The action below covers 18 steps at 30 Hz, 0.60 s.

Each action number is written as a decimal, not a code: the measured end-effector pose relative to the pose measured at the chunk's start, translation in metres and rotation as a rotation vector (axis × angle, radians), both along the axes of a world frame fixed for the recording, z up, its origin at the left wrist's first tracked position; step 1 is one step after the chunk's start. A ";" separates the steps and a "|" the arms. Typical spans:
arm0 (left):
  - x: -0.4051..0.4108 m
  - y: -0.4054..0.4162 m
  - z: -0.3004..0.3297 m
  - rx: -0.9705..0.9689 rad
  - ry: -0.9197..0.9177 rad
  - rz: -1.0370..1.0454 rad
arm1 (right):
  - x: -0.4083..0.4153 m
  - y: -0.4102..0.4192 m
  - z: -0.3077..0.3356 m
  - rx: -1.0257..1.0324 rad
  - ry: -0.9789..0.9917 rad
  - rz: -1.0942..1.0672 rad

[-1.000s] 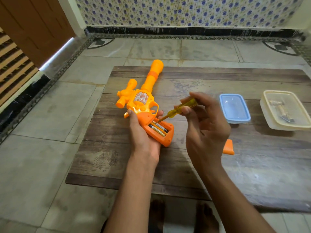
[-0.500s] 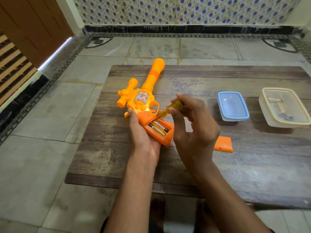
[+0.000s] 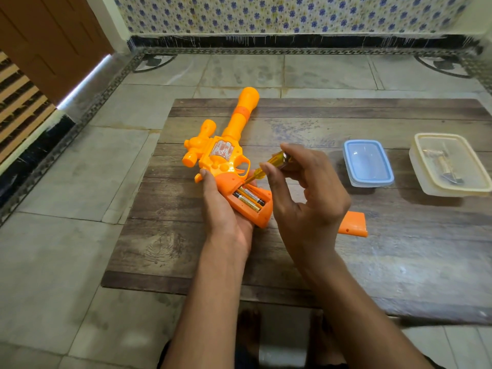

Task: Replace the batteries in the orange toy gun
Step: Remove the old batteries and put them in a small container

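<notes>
The orange toy gun [image 3: 226,153] lies on the wooden board [image 3: 332,123], barrel pointing away. My left hand [image 3: 221,206] grips its handle from below, thumb on the left side. The handle's battery compartment is uncovered and two batteries [image 3: 249,199] lie side by side in it. My right hand [image 3: 306,198] pinches a yellow-handled screwdriver [image 3: 271,166] between thumb and fingers, its tip at the upper end of the batteries. The orange battery cover [image 3: 352,225] lies on the board to the right of my right hand.
A blue-rimmed plastic lid or shallow box [image 3: 368,163] and a cream plastic container [image 3: 450,163] with small metal items inside sit at the right of the board. Tiled floor surrounds the board; a brown door [image 3: 48,35] stands at far left.
My right hand has moved the screwdriver left and down, bringing its tip to the batteries' upper end. My left hand and the gun have held still.
</notes>
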<state>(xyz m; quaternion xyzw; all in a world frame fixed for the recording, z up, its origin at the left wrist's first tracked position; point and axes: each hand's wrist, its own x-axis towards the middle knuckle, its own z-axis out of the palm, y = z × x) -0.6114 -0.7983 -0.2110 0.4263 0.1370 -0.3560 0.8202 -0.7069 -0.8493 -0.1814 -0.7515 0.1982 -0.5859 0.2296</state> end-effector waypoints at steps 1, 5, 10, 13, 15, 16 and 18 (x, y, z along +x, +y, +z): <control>0.000 0.000 -0.001 -0.006 0.002 -0.001 | 0.000 0.000 0.000 0.006 0.000 0.006; 0.001 -0.001 -0.003 -0.003 -0.007 -0.008 | 0.000 0.000 0.002 0.035 -0.010 0.018; 0.002 0.002 -0.002 0.024 -0.019 -0.020 | -0.001 -0.001 0.002 0.060 -0.029 -0.001; 0.002 0.001 -0.004 0.028 -0.019 -0.032 | 0.000 -0.001 0.001 0.056 -0.024 -0.003; 0.002 0.001 -0.004 0.028 -0.013 -0.030 | 0.000 -0.001 0.000 0.057 -0.019 -0.010; 0.002 0.001 -0.003 0.024 -0.011 -0.030 | 0.000 -0.002 0.000 0.059 -0.018 -0.011; 0.002 0.002 0.001 0.023 -0.010 -0.027 | 0.001 -0.001 0.000 0.053 -0.017 -0.010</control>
